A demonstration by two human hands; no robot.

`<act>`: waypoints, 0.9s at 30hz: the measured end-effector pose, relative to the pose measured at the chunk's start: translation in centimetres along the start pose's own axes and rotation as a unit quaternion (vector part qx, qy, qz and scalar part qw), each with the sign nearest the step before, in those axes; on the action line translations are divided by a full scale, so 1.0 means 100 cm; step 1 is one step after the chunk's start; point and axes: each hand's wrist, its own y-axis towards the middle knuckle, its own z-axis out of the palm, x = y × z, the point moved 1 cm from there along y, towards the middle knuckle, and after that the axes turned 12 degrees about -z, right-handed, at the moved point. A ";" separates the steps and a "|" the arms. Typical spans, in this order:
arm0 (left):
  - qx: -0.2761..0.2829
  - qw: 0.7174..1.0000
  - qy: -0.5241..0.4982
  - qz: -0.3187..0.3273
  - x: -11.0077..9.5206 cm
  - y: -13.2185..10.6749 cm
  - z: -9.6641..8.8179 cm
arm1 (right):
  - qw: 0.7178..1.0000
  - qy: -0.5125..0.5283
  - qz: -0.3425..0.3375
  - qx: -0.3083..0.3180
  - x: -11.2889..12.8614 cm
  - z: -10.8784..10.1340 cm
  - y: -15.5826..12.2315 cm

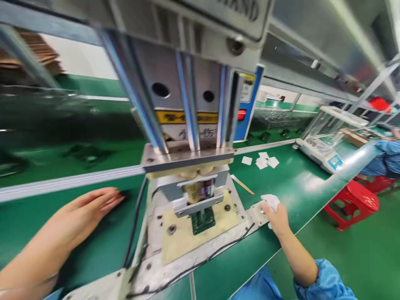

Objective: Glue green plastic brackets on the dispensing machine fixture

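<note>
A metal press machine stands on the green bench right in front of me, its head lowered onto a small green part on a beige pad. My left hand lies flat on the green mat to the machine's left, fingers apart, next to a dark blurred object. My right hand rests at the right corner of the machine's base plate, closed on a white cloth.
Several white paper squares and a wooden stick lie on the bench beyond the machine. A glass-cased scale stands at the right. A red plastic stool is on the floor. Another person's blue sleeve shows at far right.
</note>
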 end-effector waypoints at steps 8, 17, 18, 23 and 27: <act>0.047 0.995 -0.085 -0.004 0.017 0.008 -0.007 | 0.998 -0.047 0.039 -0.012 -0.017 -0.014 -0.005; 0.049 0.993 -0.103 0.008 0.014 0.000 -0.004 | 0.996 -0.059 0.064 -0.028 -0.012 -0.020 -0.005; 0.049 0.993 -0.104 0.010 0.014 -0.001 -0.003 | 0.996 -0.063 0.065 -0.029 -0.012 -0.021 -0.004; 0.057 0.993 -0.104 0.018 0.014 -0.004 -0.001 | 0.997 -0.062 0.042 -0.031 -0.009 -0.023 -0.003; 0.062 0.992 -0.103 0.026 0.014 -0.007 0.000 | 0.995 -0.077 0.044 -0.043 -0.008 -0.025 -0.002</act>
